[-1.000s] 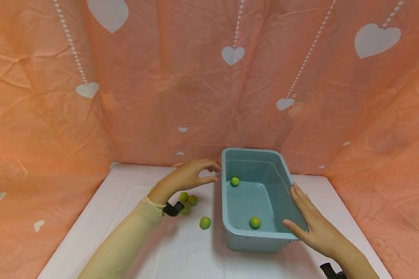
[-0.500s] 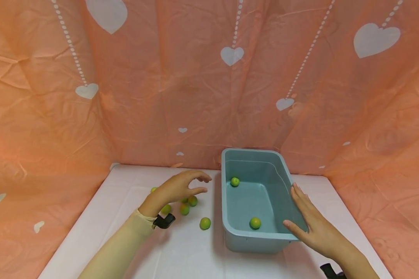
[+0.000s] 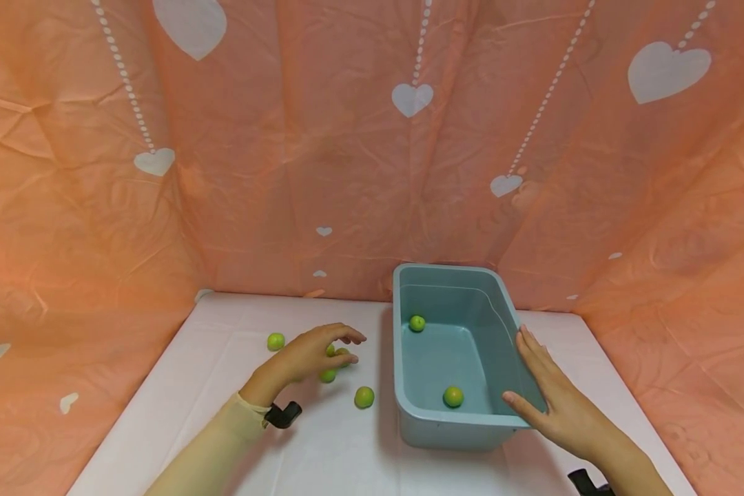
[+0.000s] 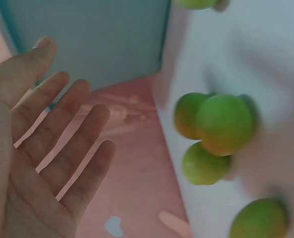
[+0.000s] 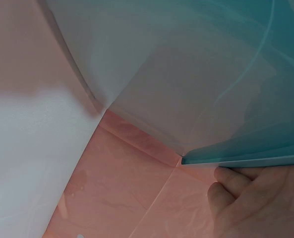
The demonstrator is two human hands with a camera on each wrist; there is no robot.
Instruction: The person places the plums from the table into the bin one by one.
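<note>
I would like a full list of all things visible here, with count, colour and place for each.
Fruits in the bin: two, green, one near the front wall, one at the far left wall.
Fruits on the table: at least four, green, left of the bin; some partly hidden under the left hand.
Bin: one, blue-grey plastic, on the table, right of centre.
Table: one, white cover.
Backdrop: one, orange cloth with white hearts, behind and at both sides.
Left hand: fingers spread, over the fruit cluster, holding nothing.
Right hand: flat on the bin's right rim.
</note>
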